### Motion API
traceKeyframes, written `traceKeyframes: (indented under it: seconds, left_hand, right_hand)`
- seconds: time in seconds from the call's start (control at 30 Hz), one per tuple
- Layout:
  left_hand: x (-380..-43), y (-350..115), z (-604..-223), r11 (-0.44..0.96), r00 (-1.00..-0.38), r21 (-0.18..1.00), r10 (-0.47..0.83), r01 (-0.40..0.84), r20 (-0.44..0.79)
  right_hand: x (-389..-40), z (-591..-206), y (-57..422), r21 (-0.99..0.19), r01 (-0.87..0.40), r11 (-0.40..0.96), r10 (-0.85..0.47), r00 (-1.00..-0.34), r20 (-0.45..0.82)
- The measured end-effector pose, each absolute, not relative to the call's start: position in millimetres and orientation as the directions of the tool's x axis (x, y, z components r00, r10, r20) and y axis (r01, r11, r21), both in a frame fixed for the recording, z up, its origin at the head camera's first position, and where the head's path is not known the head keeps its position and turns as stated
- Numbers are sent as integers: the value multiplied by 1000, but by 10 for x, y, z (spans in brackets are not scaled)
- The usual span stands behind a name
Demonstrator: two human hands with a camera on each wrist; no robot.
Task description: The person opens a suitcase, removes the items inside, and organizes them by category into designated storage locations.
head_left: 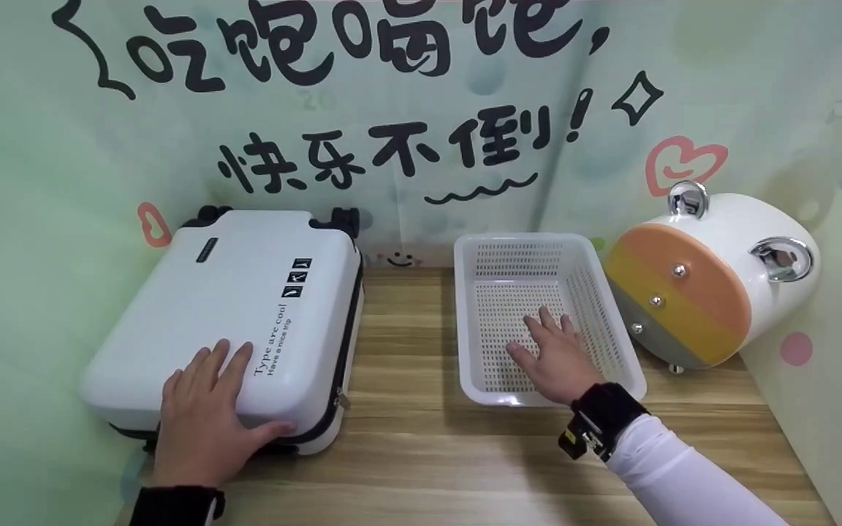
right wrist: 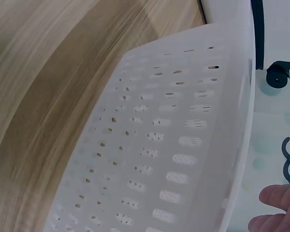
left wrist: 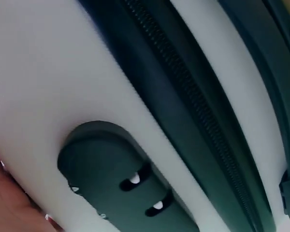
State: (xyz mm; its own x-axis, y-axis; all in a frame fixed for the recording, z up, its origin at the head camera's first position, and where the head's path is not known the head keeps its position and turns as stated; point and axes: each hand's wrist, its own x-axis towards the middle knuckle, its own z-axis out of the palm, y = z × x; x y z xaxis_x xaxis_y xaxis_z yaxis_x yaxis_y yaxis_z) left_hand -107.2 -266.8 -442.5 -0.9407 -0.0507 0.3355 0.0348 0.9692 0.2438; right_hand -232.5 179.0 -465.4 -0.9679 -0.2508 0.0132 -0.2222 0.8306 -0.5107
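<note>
A small white suitcase [head_left: 194, 314] lies flat on the left of the table, with black lettering on its lid. My left hand [head_left: 205, 413] rests on its near end, fingers straight and thumb spread toward the corner. The left wrist view shows the black zipper band [left wrist: 183, 92] and a dark oval panel [left wrist: 116, 169] on the case's side close up. My right hand [head_left: 560, 358] is stretched over the white perforated plastic basket [head_left: 468, 321], fingers spread, holding nothing. In the right wrist view the basket's slotted wall [right wrist: 150, 130] fills the middle, with fingertips [right wrist: 275, 198] beyond its rim.
A white barrel-shaped case [head_left: 764, 219] with a striped orange, yellow and grey end and chrome handles lies right of the basket. A printed cloth backdrop [head_left: 406, 197] stands behind. Wooden tabletop [head_left: 406, 351] shows between suitcase and basket.
</note>
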Motion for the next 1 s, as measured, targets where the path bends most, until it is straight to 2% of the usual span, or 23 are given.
traceKeyframes:
  seconds: [0.37,0.57,0.83,1.0]
  left_hand:
    - [-1019,-2487,-4506,963,-915,270,-93,17,392]
    - [-1013,-2334,-4513,968,-896,253,-107,6,432]
    - [-1029,-2126,-4540,971,-877,237,-132,-21,462]
    - [-1058,-1999,-4582,975,-858,222,-135,-25,496]
  right_hand:
    - [-2318,-4677,1682,-517,-248,820,-276,-961,23]
    - [-2255,-4653,1536,-545,-301,783,-306,-948,83]
    - [-2050,-4591,1109,-577,-450,682,-391,-890,233]
    - [-1875,-4584,764,-585,-495,643,-478,-856,199]
